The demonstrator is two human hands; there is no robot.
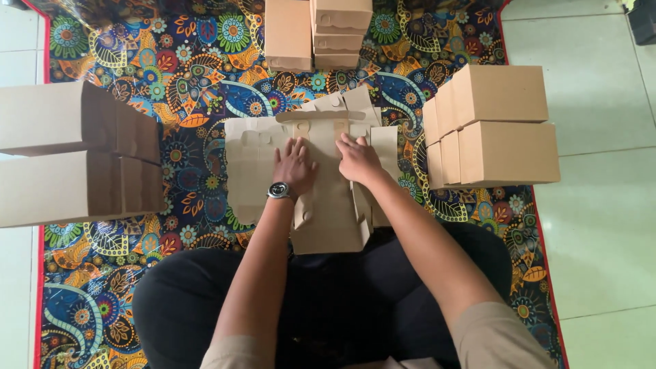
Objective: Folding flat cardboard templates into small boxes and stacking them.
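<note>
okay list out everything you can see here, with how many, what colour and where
Flat unfolded brown cardboard box blanks: a few, exact count unclear, brown, mat centre under both hands.
Folded brown cardboard boxes at left: two stacks, brown, left edge.
Folded boxes at top: several, brown, top centre.
Folded boxes at right: several, brown, stacked on the right.
Patterned floral floor mat: one, multicoloured with red border, on the floor.
Pale tiled floor: pale, both sides.
Wristwatch: one, dark, left wrist.
Left hand: pressing the blanks.
Right hand: pressing the blanks.

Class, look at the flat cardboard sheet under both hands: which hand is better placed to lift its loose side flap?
Right, probably: the right hand rests beside the side flap of the flat cardboard blank; the left hand presses the middle panel.
</note>
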